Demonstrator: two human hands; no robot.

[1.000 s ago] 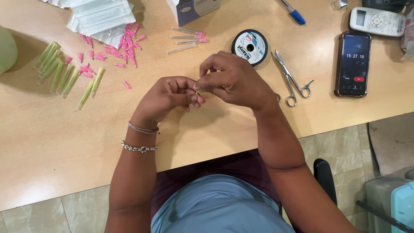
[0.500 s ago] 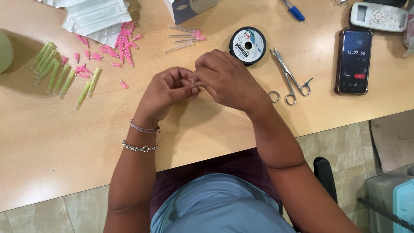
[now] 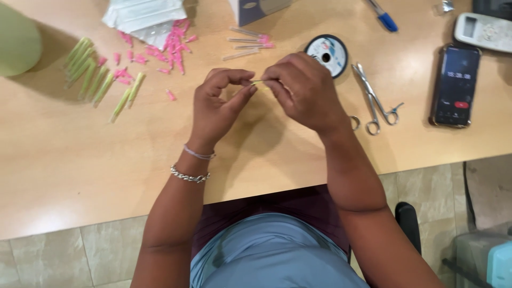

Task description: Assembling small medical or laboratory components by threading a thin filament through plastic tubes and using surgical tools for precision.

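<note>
A thin green tube (image 3: 258, 81) is being pinched between the left hand (image 3: 217, 104) and right hand (image 3: 304, 90) above the counter (image 3: 80, 154), near the scissors (image 3: 373, 101)

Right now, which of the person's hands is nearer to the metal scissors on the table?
Right. The right hand sits just left of the scissors, its wrist almost beside their finger rings. The left hand is farther left, beyond the right hand.

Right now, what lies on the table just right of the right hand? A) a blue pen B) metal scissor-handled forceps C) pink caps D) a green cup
B: the metal forceps lie on the table between the right hand and the dark phone.
</note>
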